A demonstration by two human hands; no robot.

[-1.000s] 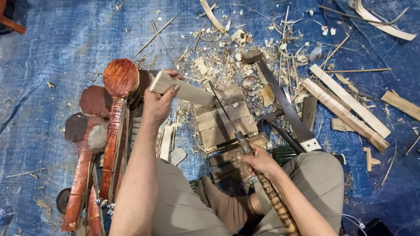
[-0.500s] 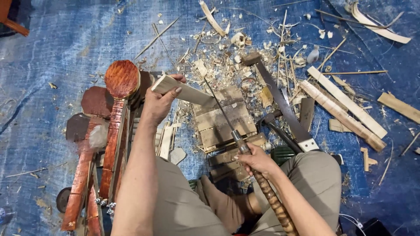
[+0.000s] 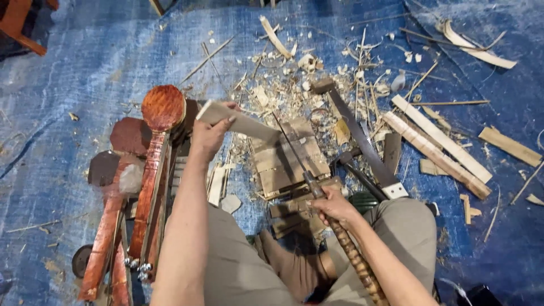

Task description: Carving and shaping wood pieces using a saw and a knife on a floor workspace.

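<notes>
- Pale wood is gripped in the left hand (image 3: 208,135): a flat wooden piece (image 3: 241,122) is held with the fingers wrapped around its near end, the far end slanting down to the right.
- The lower tip of that piece is set against the chopping block (image 3: 289,161), a worn slab scored with cuts, lying on the blue tarp (image 3: 73,68).
- The right hand (image 3: 334,207) is closed tightly around the long knife (image 3: 294,156), at the point where the narrow blade meets a ringed, turned handle that runs back along the forearm.
- The blade is angled up and to the left across the block, its tip close to the held piece; whether the two touch cannot be told.
- Shavings and chips (image 3: 294,96) are scattered thickly beyond the block.
- A row of reddish-brown carved spoons (image 3: 156,147) with round bowls is laid just left of the left arm.
- A dark flat blade (image 3: 362,144) with a pale end is lying to the right of the block, near the right knee.
- Long light-coloured slats (image 3: 439,144) are lying further right on the tarp, well apart from both hands.
</notes>
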